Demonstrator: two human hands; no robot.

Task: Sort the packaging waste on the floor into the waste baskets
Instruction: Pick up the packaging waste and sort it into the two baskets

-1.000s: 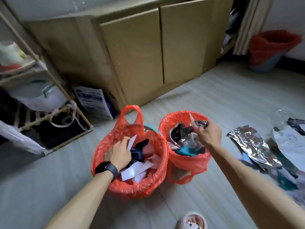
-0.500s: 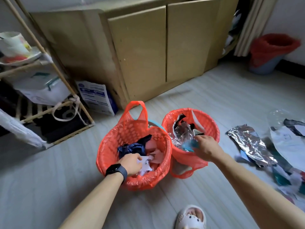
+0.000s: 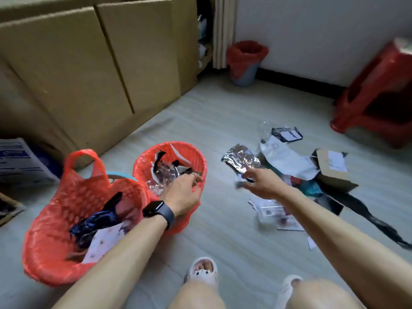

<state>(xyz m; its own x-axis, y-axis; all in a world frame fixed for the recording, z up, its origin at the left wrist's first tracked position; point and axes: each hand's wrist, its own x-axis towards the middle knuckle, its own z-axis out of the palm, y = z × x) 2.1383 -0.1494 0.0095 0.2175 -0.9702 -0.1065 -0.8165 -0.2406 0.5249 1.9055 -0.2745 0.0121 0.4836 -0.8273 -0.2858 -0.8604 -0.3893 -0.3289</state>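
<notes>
Head view: my right grip, spread, left the right basket, now nears foil bag at two o'clock; more to sort.

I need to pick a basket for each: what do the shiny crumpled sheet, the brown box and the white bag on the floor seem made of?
Shiny crumpled sheet: looks like metallised foil or film, mirror-bright with sharp creases.
Brown box: probably cardboard, matte tan with stiff flat faces.
White bag: likely thin plastic, smooth and softly wrinkled, though paper is possible.
</notes>
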